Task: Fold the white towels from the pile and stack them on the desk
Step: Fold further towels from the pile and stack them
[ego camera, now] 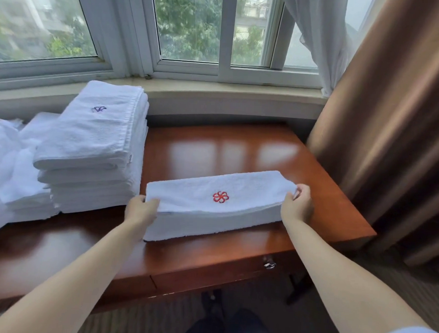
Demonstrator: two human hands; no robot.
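A white towel (199, 190) with a red flower logo lies folded into a long strip across the middle of the wooden desk (229, 151). My left hand (141, 209) grips its left end, and my right hand (298, 203) pinches its right end. The top layer sags slightly between my hands above the lower layers. To the left stands a stack of folded white towels (92, 147), the top one bearing a purple logo. A loose pile of unfolded white towels (2, 160) lies at the far left.
Behind the desk runs a stone window sill (230, 90) under a wide window. A brown curtain (394, 112) hangs close to the desk's right edge. A drawer with a key (269, 264) is in the desk front.
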